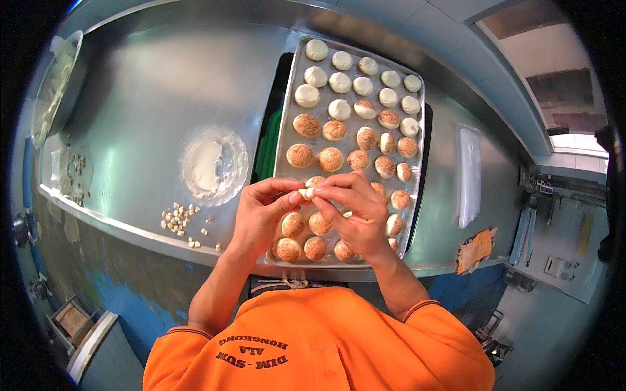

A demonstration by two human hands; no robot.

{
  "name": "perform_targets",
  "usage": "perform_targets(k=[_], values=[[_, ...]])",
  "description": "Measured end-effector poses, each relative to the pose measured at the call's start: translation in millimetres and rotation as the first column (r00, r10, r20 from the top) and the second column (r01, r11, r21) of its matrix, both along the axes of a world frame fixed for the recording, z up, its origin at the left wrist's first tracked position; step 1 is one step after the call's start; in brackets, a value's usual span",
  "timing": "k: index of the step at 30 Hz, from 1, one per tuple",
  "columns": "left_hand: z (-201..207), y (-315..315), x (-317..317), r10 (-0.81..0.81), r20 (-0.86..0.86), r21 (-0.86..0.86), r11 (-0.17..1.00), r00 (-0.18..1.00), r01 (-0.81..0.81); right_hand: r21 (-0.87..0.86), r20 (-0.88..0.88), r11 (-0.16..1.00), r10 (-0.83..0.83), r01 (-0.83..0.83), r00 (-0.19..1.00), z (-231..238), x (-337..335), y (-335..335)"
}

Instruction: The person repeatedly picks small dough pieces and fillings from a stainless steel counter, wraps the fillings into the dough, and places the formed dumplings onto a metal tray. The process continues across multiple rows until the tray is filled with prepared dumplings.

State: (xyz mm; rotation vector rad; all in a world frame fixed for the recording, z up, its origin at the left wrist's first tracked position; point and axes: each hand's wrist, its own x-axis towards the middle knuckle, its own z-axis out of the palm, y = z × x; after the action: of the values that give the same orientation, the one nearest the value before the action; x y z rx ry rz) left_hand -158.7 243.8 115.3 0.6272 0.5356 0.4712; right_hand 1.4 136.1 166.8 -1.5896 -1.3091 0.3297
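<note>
Above the near part of a metal tray (pixel 417 104), my left hand (pixel 262 207) and my right hand (pixel 355 212) meet fingertip to fingertip. Both are closed in a pinch on small cream-coloured pieces (pixel 306 193) that look like dough. Fingers partly cover these, so I cannot tell whether they are separate. Rows of round buns lie on the tray: plain white buns (pixel 307 96) at the far end, brown-topped buns (pixel 330 158) in the middle and near rows. My hands hide several of them.
Left of the tray stands a clear bowl (pixel 236 163) of white paste or powder. Loose cream pieces (pixel 177 219) are heaped near the table's front edge. An orange cloth (pixel 475 251) lies at the right edge, below long pale plastic sheets (pixel 468 176). Another container (pixel 57 88) stands far left.
</note>
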Motion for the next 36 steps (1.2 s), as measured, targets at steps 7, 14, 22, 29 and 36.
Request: perform_targets(k=[7,14,22,29,36], values=[[-15.4,27.7,52.5,0.062,-0.259,0.211,0.977,0.964,-0.006,-0.089,0.08,0.971,-0.216,0.223,0.973,-43.1,73.5,9.8],[-45.6,105.9,118.1,0.198,-0.428,0.672,0.722,0.882,0.164,-0.155,0.26,0.938,-0.265,0.311,0.929,-129.8,155.8,68.4],[-65.9,145.7,156.7,0.242,-0.518,0.823,0.402,0.82,0.401,-0.213,0.377,0.926,-0.217,0.312,0.9,-159.0,163.6,83.9],[-89.4,152.5,178.1,0.236,-0.5,0.866,0.146,0.833,0.479,-0.201,0.259,0.905,-0.32,0.375,0.911,-140.0,164.1,69.1],[-91.7,148.5,174.8,0.344,-0.493,0.85,-0.006,0.799,0.527,-0.229,0.322,0.902,-0.284,0.366,0.903,-138.1,166.3,75.3]])
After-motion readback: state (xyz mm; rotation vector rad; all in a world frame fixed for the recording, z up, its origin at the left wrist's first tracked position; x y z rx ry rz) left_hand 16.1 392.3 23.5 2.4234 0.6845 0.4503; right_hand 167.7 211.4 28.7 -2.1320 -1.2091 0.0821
